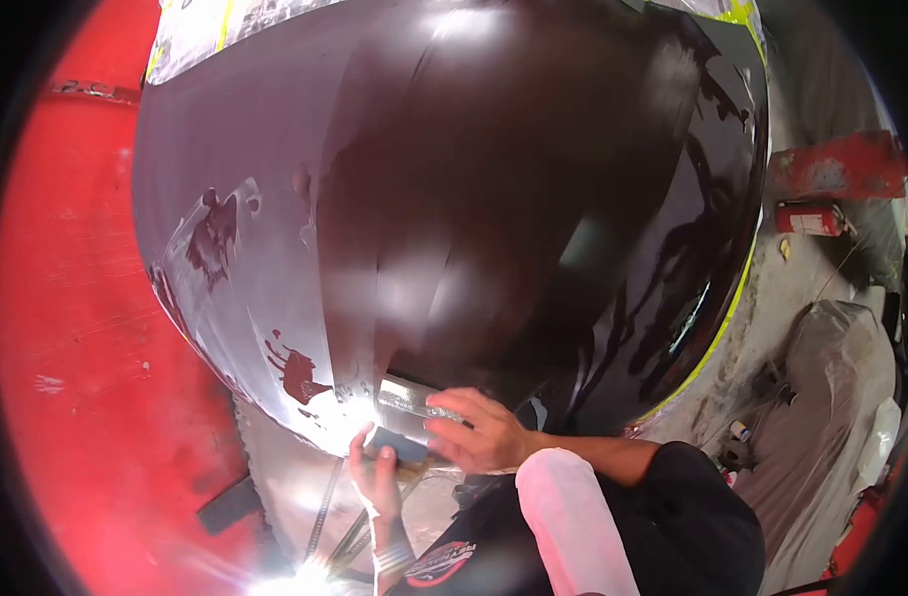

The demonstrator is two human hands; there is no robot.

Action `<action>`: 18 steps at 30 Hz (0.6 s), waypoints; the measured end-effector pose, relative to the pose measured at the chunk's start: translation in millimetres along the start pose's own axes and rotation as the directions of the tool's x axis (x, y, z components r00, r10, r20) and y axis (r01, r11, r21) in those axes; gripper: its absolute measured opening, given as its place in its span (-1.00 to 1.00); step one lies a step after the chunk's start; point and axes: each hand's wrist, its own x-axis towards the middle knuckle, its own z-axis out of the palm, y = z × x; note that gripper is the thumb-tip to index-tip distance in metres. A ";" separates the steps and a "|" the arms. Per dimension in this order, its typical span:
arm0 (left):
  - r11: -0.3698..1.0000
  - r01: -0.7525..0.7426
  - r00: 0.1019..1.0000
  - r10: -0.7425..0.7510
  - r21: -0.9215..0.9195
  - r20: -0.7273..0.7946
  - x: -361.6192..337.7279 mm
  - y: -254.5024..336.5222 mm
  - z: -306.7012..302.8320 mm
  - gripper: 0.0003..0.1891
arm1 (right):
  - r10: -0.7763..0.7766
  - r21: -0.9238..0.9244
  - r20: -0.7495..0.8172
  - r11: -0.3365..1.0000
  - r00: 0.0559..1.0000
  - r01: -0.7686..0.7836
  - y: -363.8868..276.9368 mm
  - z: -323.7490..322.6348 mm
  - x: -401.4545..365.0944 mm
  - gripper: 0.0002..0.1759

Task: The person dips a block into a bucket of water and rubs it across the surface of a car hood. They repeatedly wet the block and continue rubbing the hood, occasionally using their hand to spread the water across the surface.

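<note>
The person wore a black shirt (692, 517) bearing a red-and-white emblem (439, 564) (its lettering too blurred to read). A ridged, pale band (392, 556) circled the wrist of the bare left hand (379, 482); the right hand (484, 437) was bare too, its forearm uncovered up to the sleeve

Ahead of me: dark glossy curved car panel (474, 199). At its near edge, small grey block (399, 444), between my left hand (379, 477) below and right hand (479, 432) above. Far right, on the floor: red cylindrical fire extinguisher (811, 219).
</note>
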 end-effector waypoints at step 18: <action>0.961 0.077 0.995 -0.059 -0.267 0.076 2.0 44.4 46.4 -0.58 | 0.029 -0.011 0.131 1.000 0.991 -0.028 -4.6 -5.5 -8.6 -0.56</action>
